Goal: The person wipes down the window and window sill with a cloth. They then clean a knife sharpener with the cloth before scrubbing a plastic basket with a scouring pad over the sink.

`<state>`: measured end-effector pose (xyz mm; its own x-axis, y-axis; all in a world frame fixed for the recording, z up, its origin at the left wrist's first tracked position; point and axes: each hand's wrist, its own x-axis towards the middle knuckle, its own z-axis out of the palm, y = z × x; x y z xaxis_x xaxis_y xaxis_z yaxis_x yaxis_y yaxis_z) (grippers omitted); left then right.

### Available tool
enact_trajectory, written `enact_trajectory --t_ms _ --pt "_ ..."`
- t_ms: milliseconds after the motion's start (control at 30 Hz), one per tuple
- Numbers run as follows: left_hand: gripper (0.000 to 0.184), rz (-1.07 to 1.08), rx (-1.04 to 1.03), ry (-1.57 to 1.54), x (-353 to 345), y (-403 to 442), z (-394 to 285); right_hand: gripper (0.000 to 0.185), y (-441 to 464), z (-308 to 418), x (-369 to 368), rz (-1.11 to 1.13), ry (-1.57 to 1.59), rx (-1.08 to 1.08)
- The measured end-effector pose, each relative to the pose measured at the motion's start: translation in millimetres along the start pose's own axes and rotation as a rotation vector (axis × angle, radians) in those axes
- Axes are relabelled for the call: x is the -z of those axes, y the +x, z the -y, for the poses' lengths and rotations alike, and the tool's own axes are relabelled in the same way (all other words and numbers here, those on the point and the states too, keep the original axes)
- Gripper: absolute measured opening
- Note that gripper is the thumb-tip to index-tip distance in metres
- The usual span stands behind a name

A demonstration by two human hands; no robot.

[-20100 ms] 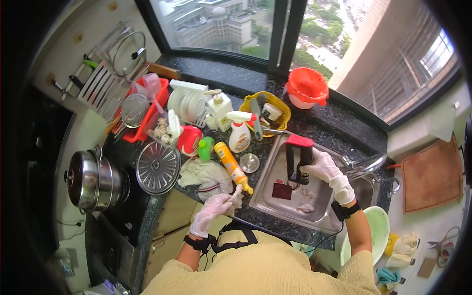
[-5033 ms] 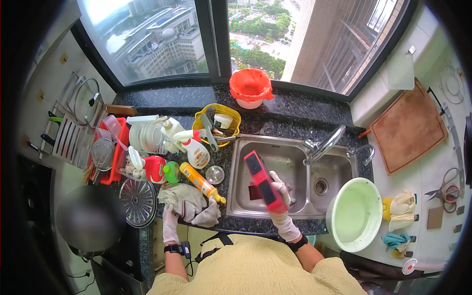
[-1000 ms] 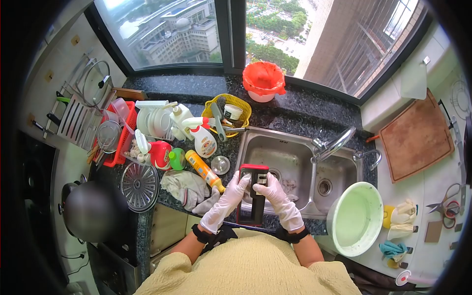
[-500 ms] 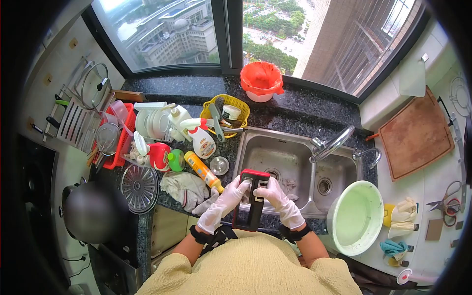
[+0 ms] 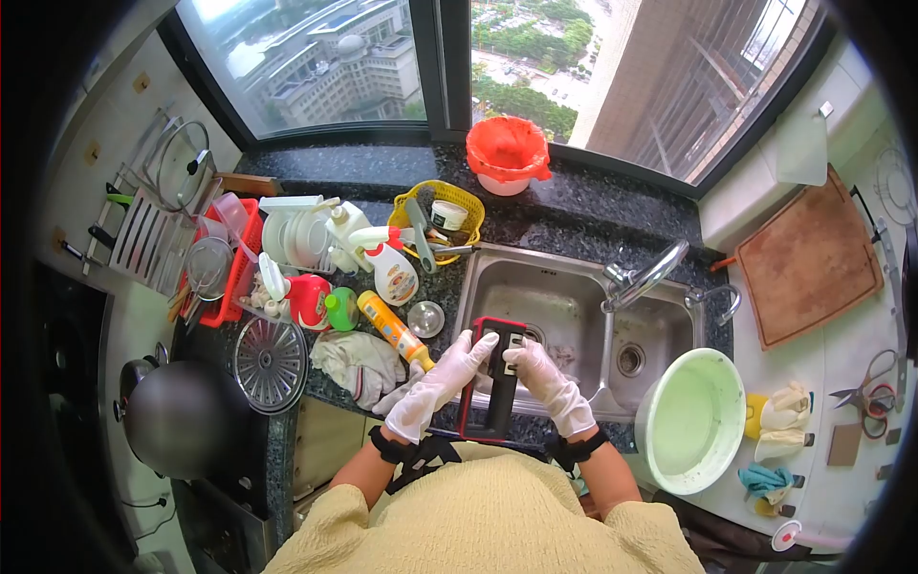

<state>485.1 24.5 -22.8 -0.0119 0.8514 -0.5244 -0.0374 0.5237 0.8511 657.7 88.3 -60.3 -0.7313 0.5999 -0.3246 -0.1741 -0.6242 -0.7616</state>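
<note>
My two gloved hands hold one red-and-black handled tool [image 5: 495, 387], positioned above the front rim of the double-bowl sink [image 5: 535, 297]. Left hand [image 5: 442, 375]: thumb laid along the tool's upper face, fingers closed around its left side. Right hand [image 5: 547, 379]: thumb and fingertips pinching the upper right edge, beside a pale marked section; the fingers beneath are hidden. The sink comprises two basins, the left larger, with one large curved faucet [image 5: 650, 277] and one smaller spout [image 5: 719, 298] behind. Two trigger spray bottles stand left of the sink: one white [image 5: 394, 275], one red [image 5: 308, 299]. Beside them are one white pump bottle [image 5: 349, 225], one green bottle [image 5: 341, 308] and one yellow bottle [image 5: 390, 322], the last lying diagonally near one small clear dish [image 5: 426, 319]. One perforated metal disc [image 5: 271, 365] lies left of a crumpled cloth [image 5: 354, 364]. One yellow basket [image 5: 468, 199] sits behind the sprays; one red-lined bucket [image 5: 507, 158] stands near the window. Right of the sink: one pale green tub [image 5: 690, 421].
</note>
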Motion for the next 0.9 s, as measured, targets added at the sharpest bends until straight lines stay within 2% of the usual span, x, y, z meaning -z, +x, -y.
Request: enact_trajectory --t_ms 67,167,267,367,467,567,633,667,700,733,767,833,900 --pt "0.059 0.009 0.007 0.097 -0.7 9.9 4.3 0.028 1.6 -14.8 9.5 0.003 0.187 -0.003" --pt "0.046 -0.163 -0.044 0.292 -0.8 39.2 39.2 0.023 3.7 -16.3 6.7 -0.050 0.169 0.028" --pt "0.048 -0.241 -0.065 0.447 -10.6 35.8 20.7 0.026 5.6 -24.4 16.8 -0.115 0.102 0.029" --pt "0.069 -0.173 0.044 0.396 -16.5 40.5 20.0 0.024 4.2 -25.3 24.8 -0.168 0.055 0.001" --pt "0.063 -0.123 0.047 0.429 -19.4 35.2 8.4 0.021 8.0 -35.7 38.3 -0.212 0.049 -0.078" --pt "0.050 -0.106 0.073 0.257 -24.0 46.5 25.6 0.020 6.7 -29.3 38.3 -0.251 0.098 -0.163" --pt "0.049 0.032 0.204 -0.048 -27.8 53.4 33.6 0.020 8.2 -24.3 42.3 -0.246 0.085 -0.210" --pt "0.049 0.101 0.264 -0.199 -29.1 58.1 34.9 0.020 8.6 -19.1 46.1 -0.175 0.110 -0.231" --pt "0.046 0.113 0.411 -0.308 -30.6 56.6 23.5 0.020 7.3 -8.1 44.5 -0.105 0.137 -0.253" --pt "0.043 0.098 0.348 -0.369 -33.3 55.7 22.7 0.020 4.3 -3.6 44.4 -0.042 0.171 -0.281" --pt "0.040 0.088 0.382 -0.424 -36.6 56.7 24.8 0.020 12.9 -16.0 59.6 -0.044 0.214 -0.271" --pt "0.034 0.062 0.484 -0.588 -39.6 73.5 32.6 0.031 11.0 -6.2 58.9 -0.116 0.211 -0.318" --pt "0.032 0.073 0.476 -0.699 -40.3 88.4 39.0 0.047 14.0 -3.7 69.1 -0.106 0.151 -0.322"
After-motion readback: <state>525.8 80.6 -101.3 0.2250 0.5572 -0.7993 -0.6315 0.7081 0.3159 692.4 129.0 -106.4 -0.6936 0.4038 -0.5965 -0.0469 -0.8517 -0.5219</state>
